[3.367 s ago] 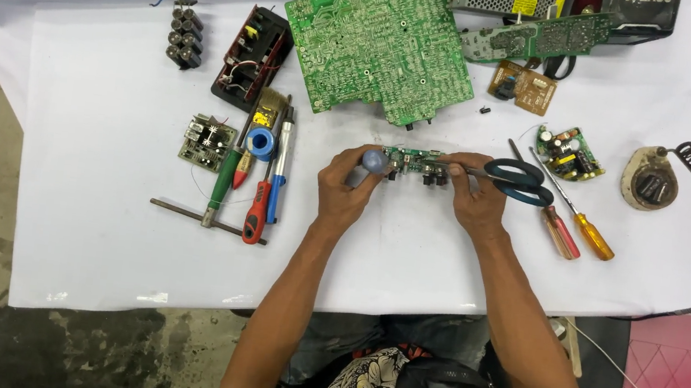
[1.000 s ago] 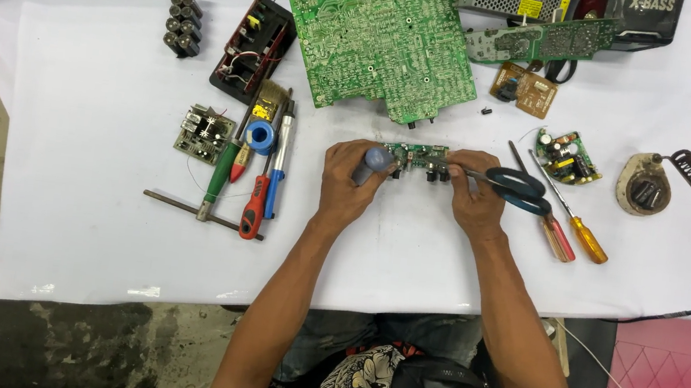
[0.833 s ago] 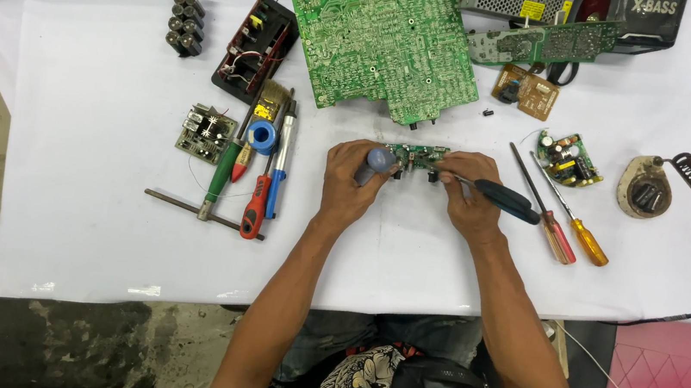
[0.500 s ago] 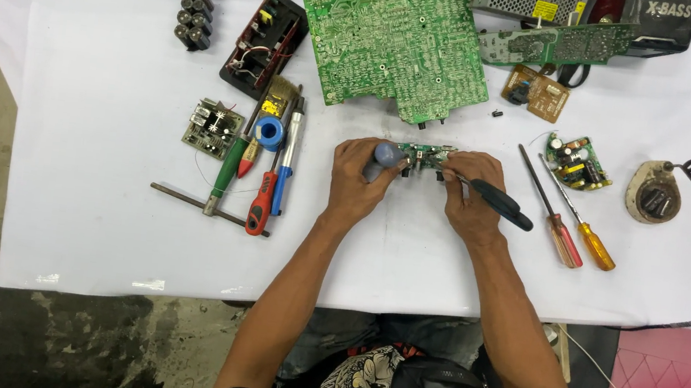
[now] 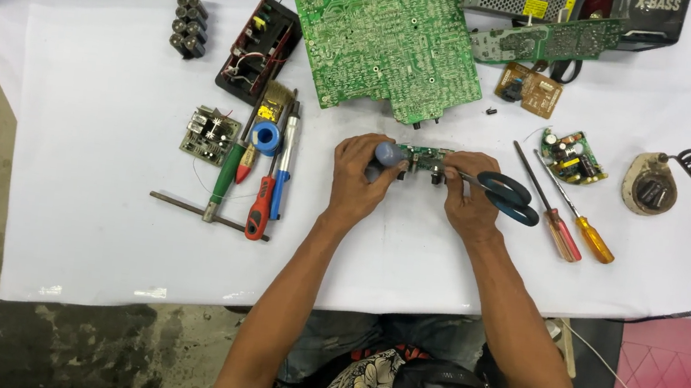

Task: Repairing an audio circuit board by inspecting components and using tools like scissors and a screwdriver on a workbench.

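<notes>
My left hand (image 5: pixel 361 174) grips the left end of a small green circuit board (image 5: pixel 422 156) that carries a grey cylindrical capacitor (image 5: pixel 386 152). My right hand (image 5: pixel 468 201) steadies the board's right end and holds black-handled scissors (image 5: pixel 501 194), whose blades point at the board. Both hands rest low over the white table cover (image 5: pixel 83 216), just below a large green circuit board (image 5: pixel 389 43).
Left of my hands lie several screwdrivers (image 5: pixel 263 198), a blue tape roll (image 5: pixel 266 136), a brush and a small board (image 5: pixel 210 134). Two screwdrivers (image 5: pixel 572 224), another small board (image 5: pixel 573 156) and a soldering iron on its stand (image 5: pixel 650 184) lie to the right. More boards and a black case sit along the far edge.
The scissors stay in my right hand and have swung from half a second ago, so their handles now show flat beside the board. The camera view has shifted slightly.
</notes>
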